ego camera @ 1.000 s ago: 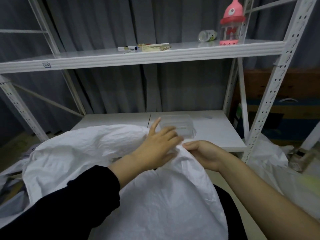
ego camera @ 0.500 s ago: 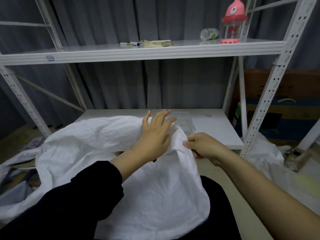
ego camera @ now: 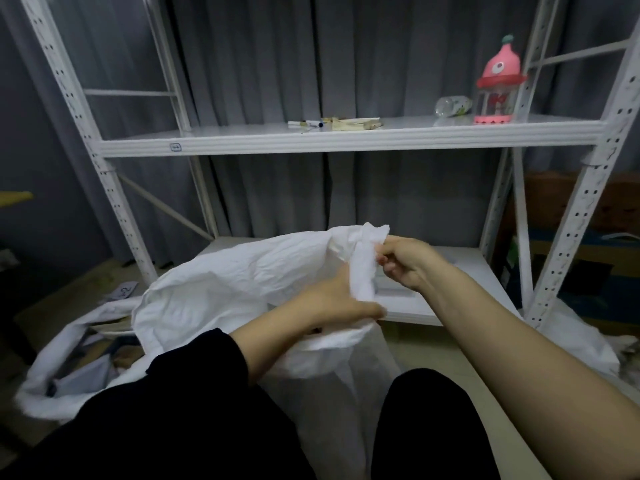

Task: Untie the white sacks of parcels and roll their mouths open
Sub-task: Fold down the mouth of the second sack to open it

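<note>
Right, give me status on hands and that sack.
Right hand pinching the bunched mouth of the white sack, lifted. Left hand gripping the fabric just below. Second sack already open, left side. Nothing in the way.

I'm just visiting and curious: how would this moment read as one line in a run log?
step: opening sack mouth | right hand: pinching edge of white sack | left hand: gripping sack fabric below | second sack: open, on floor

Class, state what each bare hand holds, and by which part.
Both grip the crumpled white woven sack: right hand pinches its raised mouth edge, left hand grasps the fabric just below.
</note>
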